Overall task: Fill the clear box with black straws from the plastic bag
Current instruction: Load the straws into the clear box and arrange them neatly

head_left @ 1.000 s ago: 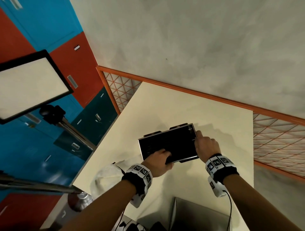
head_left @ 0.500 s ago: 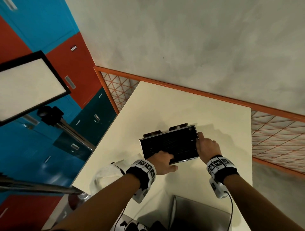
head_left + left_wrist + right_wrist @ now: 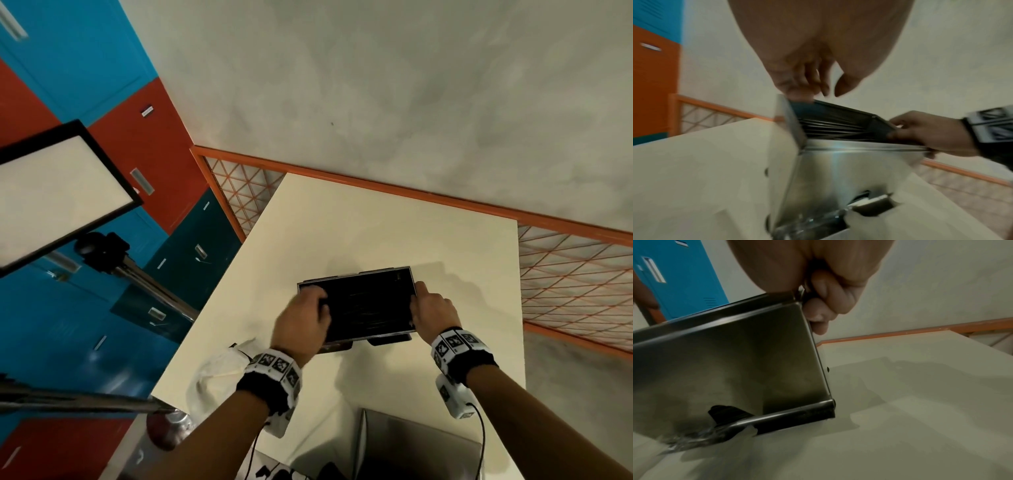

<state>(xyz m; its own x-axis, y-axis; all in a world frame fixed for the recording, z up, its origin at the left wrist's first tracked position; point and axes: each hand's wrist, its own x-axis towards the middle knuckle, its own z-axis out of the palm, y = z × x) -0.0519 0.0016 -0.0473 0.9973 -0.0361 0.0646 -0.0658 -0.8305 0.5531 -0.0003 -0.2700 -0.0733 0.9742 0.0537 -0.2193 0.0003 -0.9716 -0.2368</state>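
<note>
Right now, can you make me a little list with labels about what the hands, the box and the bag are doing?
box: clear box on the table, top open
inside the box: black straws lying flat
left hand: left hand at the box's left end, fingers on its top edge
right hand: right hand grips the box's right end, fingers curled round the corner
bag: plastic bag on the table by the left wrist, crumpled; contents can't be seen
</note>
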